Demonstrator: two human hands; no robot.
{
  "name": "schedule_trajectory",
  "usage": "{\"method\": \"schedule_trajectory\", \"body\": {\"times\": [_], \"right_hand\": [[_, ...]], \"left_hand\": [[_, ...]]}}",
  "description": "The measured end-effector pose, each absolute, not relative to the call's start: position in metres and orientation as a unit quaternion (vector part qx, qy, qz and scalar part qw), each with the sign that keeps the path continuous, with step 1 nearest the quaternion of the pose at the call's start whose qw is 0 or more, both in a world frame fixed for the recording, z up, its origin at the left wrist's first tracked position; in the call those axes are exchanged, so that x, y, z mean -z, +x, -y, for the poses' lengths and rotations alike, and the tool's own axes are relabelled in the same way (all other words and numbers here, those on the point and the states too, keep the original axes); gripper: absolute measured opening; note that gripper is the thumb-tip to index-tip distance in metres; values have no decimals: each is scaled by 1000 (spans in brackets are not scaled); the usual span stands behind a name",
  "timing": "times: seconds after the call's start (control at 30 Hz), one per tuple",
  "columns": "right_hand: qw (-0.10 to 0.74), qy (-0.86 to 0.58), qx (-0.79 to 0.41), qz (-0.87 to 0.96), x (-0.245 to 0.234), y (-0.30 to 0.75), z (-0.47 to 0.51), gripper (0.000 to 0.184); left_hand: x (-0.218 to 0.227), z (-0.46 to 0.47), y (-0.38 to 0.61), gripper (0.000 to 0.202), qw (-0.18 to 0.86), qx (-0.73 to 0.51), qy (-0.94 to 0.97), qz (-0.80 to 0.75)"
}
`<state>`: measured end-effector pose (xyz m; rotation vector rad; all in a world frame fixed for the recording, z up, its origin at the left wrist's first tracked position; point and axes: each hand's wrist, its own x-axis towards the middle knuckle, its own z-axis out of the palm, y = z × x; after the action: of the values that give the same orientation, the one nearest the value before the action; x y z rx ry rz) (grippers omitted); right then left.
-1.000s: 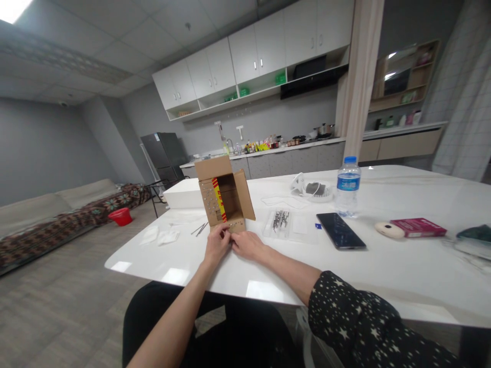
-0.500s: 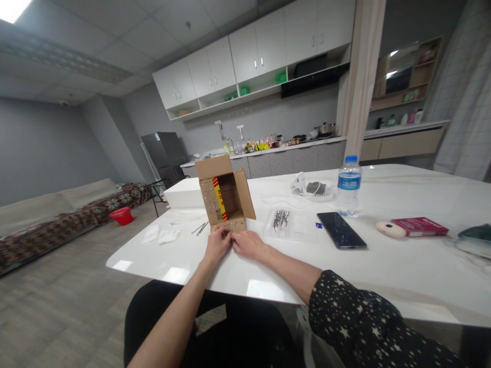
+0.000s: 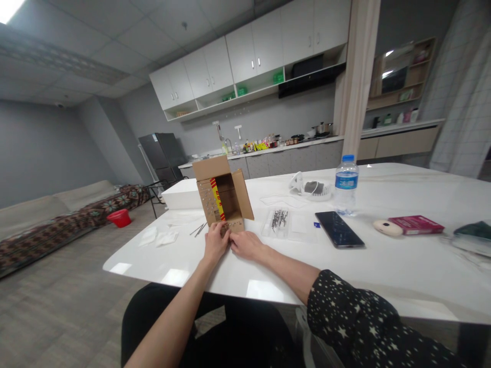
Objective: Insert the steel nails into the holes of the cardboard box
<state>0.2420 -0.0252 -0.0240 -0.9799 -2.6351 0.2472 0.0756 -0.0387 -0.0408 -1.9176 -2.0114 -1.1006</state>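
An open cardboard box stands on the white table in front of me, its flaps spread. A yellow and red tape strip runs down its side, and small shiny pieces dot the side and the front flap. My left hand lies at the near edge of that flap with its fingers curled together. Beside it, my right hand is closed too, its fingertips meeting the left ones. Whatever the fingers pinch is too small to make out. Tweezers rest on the table left of the box.
A clear plastic case with several small metal pieces lies right of the box. Farther right are a phone, a water bottle and a dark red box. White tissues lie at left; a white device sits behind.
My left hand has shifted slightly up over the box's front flap, its fingers still curled. The right hand stays almost in place. The whole view has drifted a little.
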Motion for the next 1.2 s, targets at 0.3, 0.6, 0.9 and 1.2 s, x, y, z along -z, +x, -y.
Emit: {"method": "schedule_trajectory", "body": {"times": [0.3,0.6,0.9,1.2], "right_hand": [[147,-353,-78,921,27,240,24,31],[145,-356,-74,920,28,240,24,31],[142,-359,-73,920,28,239,23,31],[140,-354,-79,921,27,239,24,30]], "left_hand": [[36,36,81,31,99,304,-689,650],[25,22,76,28,74,283,-705,646],[17,7,76,24,52,303,-697,648],[1,15,84,16,68,397,-673,621]]}}
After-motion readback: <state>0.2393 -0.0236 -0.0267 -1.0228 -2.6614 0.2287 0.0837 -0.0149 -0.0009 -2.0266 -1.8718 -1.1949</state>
